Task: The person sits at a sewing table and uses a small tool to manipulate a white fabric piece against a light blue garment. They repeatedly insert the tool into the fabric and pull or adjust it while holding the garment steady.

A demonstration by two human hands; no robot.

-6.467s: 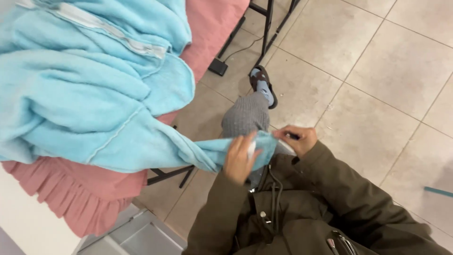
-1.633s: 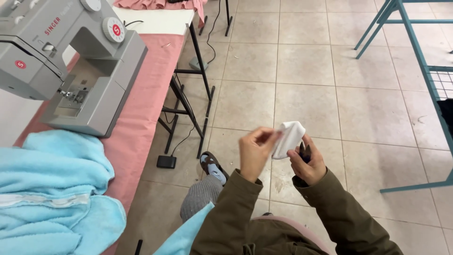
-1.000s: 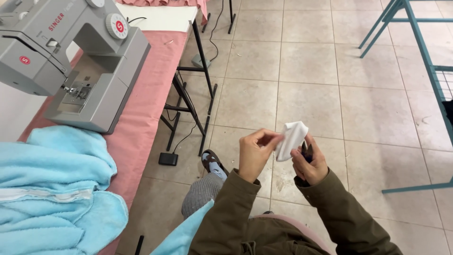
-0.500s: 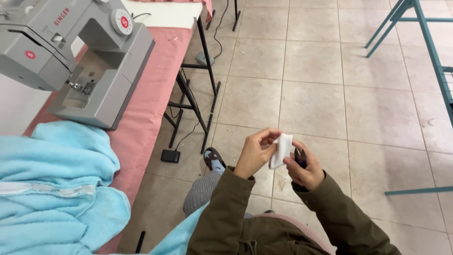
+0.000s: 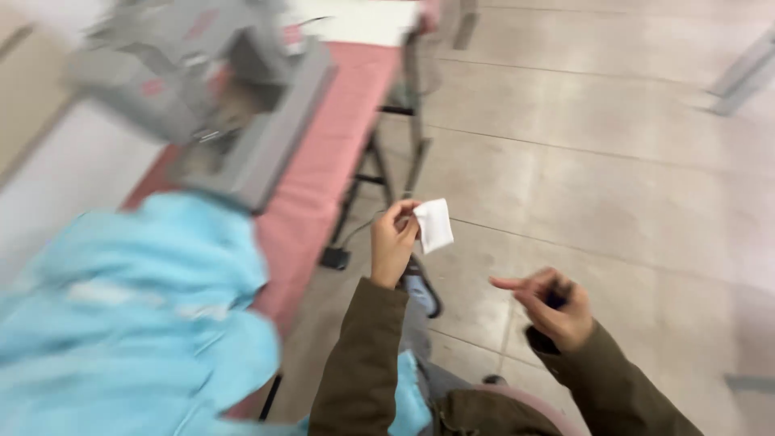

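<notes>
Head view, blurred: left hand (image 5: 394, 242) pinched a small white fabric piece (image 5: 434, 225); right hand (image 5: 551, 308) apart, loosely curled around a small dark object, forefinger extended.

A narrow table covered in pink cloth (image 5: 323, 173), standing on dark folding metal legs (image 5: 395, 157), runs from about seven o'clock up to twelve o'clock in the blurred head view. On it, at about ten o'clock, sits a grey sewing machine (image 5: 218, 97), and just below that, at about eight o'clock, lies a heap of light blue fleece fabric (image 5: 137, 315) touching the machine's base. A flat white sheet (image 5: 355, 20) lies at the table's far end near twelve o'clock, and the pale tiled floor (image 5: 581, 145) under the table fills the right side.
</notes>
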